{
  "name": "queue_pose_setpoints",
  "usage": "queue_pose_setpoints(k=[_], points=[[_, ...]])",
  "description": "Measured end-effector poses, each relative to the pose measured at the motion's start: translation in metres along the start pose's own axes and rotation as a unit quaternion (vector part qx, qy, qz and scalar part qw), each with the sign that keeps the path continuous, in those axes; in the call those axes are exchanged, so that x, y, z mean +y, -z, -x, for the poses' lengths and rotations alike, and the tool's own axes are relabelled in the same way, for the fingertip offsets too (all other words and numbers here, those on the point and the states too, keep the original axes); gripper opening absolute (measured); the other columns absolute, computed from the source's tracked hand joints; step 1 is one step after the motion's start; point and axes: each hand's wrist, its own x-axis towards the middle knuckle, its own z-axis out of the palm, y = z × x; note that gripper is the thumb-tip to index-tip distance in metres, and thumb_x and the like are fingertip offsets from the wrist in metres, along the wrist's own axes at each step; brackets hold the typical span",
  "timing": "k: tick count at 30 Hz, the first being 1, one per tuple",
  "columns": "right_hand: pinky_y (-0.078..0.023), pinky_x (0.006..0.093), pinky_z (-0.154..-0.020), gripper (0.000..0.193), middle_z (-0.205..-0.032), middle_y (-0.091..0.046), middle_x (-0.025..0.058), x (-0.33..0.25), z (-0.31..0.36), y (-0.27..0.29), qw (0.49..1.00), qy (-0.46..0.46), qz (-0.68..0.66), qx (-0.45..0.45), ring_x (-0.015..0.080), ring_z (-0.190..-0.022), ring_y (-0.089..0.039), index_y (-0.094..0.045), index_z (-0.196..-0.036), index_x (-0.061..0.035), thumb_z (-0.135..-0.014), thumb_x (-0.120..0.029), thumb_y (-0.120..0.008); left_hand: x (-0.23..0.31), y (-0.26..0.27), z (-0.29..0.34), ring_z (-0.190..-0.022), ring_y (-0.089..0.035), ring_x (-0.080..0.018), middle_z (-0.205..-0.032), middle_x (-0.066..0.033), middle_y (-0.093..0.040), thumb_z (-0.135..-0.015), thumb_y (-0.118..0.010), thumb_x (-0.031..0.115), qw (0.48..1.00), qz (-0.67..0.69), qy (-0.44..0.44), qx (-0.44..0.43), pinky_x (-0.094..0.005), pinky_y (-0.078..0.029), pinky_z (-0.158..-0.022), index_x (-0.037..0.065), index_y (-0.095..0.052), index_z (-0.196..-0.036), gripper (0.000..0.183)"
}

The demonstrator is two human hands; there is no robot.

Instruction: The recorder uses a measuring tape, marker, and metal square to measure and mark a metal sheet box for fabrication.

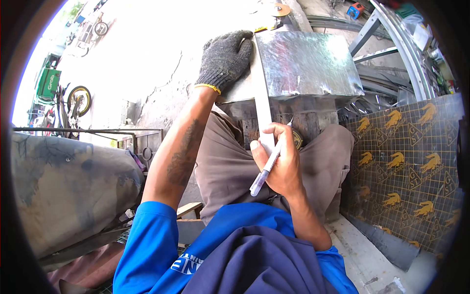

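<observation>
Head view, metal panel (pixel 311 63): shiny, lying flat ahead of me.
Left hand (pixel 224 58): gloved, at the panel's far left corner; pressing or gripping, I cannot tell.
Right hand (pixel 283 164): bare, clasped round a pen (pixel 265 173).
White strip (pixel 261 98): laid along the panel's left edge, past the near corner — aligned, I judge.
Pen tip: off the metal — marks done or left, I cannot tell.

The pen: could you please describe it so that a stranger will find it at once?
From the shiny metal panel near the top, follow the pale strip at its left edge down toward the person. There, the bare right hand holds the pen. Unlike the broad, flat strip, it is slender, with a thin point facing up.
</observation>
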Motion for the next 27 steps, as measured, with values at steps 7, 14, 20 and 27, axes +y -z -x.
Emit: queue_pose_setpoints(k=[7, 14, 20, 27], points=[[-0.052, 0.0336, -0.068, 0.036, -0.09, -0.064, 0.0109, -0.001, 0.004, 0.005, 0.996, -0.045, -0.076, 0.032, 0.0175, -0.076, -0.064, -0.051, -0.124, -0.0002, -0.094, -0.006, -0.07, 0.003, 0.005, -0.001, -0.114, -0.067, -0.0398, -0.121, -0.0202, -0.07, -0.102, -0.055, 0.033, 0.999, -0.011, 0.015, -0.028, -0.046, -0.052, -0.099, 0.009, -0.069, -0.126, 0.038], [-0.05, 0.0317, -0.064, 0.035, -0.084, -0.059, 0.0072, 0.006, 0.006, 0.002, 0.997, -0.026, -0.071, 0.025, 0.0152, -0.07, -0.059, -0.053, -0.124, -0.0032, -0.092, -0.002, -0.068, -0.002, 0.001, -0.001, -0.115, -0.066, -0.0399, -0.122, -0.0205, -0.07, -0.102, -0.054, 0.033, 1.0, 0.0, 0.003, -0.022, -0.0463, -0.051, -0.1, 0.009, -0.069, -0.126, 0.038], [-0.049, 0.0329, -0.064, 0.036, -0.083, -0.057, 0.0066, 0.007, 0.008, -0.001, 0.996, -0.035, -0.078, 0.022, 0.0164, -0.069, -0.056, -0.054, -0.124, -0.0031, -0.092, -0.002, -0.069, -0.002, 0.001, 0.0, -0.114, -0.067, -0.0396, -0.122, -0.0205, -0.07, -0.102, -0.054, 0.034, 1.0, -0.001, 0.004, -0.022, -0.0462, -0.051, -0.1, 0.009, -0.069, -0.126, 0.038], [-0.049, 0.0327, -0.066, 0.035, -0.085, -0.058, 0.0075, 0.006, 0.008, 0.0, 0.996, -0.047, -0.076, 0.02, 0.0168, -0.071, -0.057, -0.053, -0.124, -0.0031, -0.092, -0.002, -0.069, -0.005, -0.001, 0.0, -0.114, -0.067, -0.04, -0.121, -0.0208, -0.07, -0.102, -0.054, 0.033, 1.0, -0.001, -0.003, -0.016, -0.046, -0.051, -0.099, 0.008, -0.069, -0.126, 0.038]])
